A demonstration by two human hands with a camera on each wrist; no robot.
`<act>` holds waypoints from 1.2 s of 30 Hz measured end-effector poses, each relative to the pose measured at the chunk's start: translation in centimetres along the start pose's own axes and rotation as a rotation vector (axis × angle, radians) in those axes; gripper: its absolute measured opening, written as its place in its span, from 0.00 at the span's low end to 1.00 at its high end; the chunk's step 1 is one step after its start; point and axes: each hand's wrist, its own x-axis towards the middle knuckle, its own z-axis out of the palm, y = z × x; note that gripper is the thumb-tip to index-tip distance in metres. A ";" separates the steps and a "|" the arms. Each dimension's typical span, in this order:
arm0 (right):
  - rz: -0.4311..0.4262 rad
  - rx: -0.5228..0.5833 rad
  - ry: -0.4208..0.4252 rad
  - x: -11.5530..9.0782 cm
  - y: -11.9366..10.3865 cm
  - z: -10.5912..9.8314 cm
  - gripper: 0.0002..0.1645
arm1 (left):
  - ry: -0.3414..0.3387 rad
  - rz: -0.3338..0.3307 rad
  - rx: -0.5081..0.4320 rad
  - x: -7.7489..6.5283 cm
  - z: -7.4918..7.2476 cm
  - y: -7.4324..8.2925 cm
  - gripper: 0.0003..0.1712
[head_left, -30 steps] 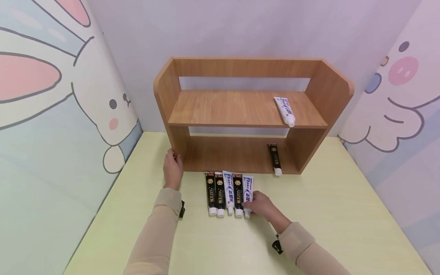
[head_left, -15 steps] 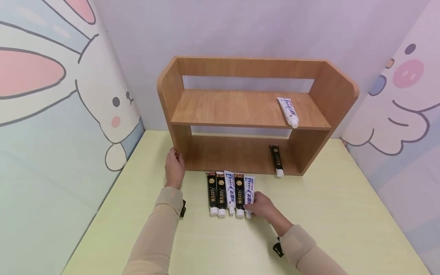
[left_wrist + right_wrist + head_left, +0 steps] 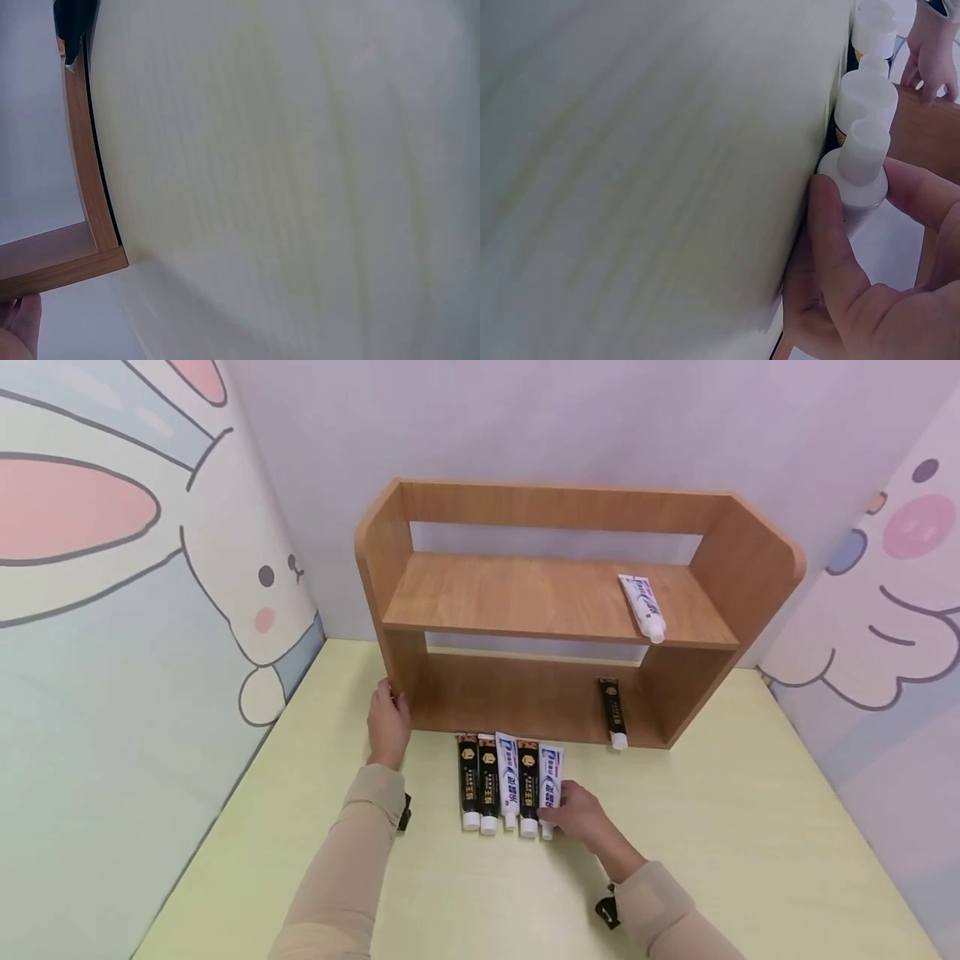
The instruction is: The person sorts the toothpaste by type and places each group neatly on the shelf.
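Five toothpaste tubes point(image 3: 508, 781) lie in a row on the worktop point(image 3: 750, 827), before the two-tier shelf point(image 3: 562, 500). A sixth tube point(image 3: 642, 606) lies on its upper board point(image 3: 510, 593), a seventh tube point(image 3: 612, 706) on its lower board point(image 3: 517, 693), both toward the right. The left hand point(image 3: 388, 727) is at its left panel point(image 3: 386, 560), the right hand point(image 3: 581, 814) at the row's right end.

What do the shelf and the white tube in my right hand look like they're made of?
Shelf: probably wood or wood-look board, satin-looking; brown grain shows along its boards.
White tube: likely plastic or laminate, smooth-looking, judging by its printed body and flattened far end; which one, I can't tell.
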 end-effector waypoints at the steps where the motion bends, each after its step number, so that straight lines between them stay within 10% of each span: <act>1: 0.006 0.003 0.004 0.0 0.1 -0.1 0.38 | 0.000 0.001 0.000 0.1 0.2 0.1 0.19; 36: 0.057 0.121 -0.015 -0.6 0.3 -1.3 0.42 | -0.003 -0.003 -0.008 0.0 0.2 -0.2 0.22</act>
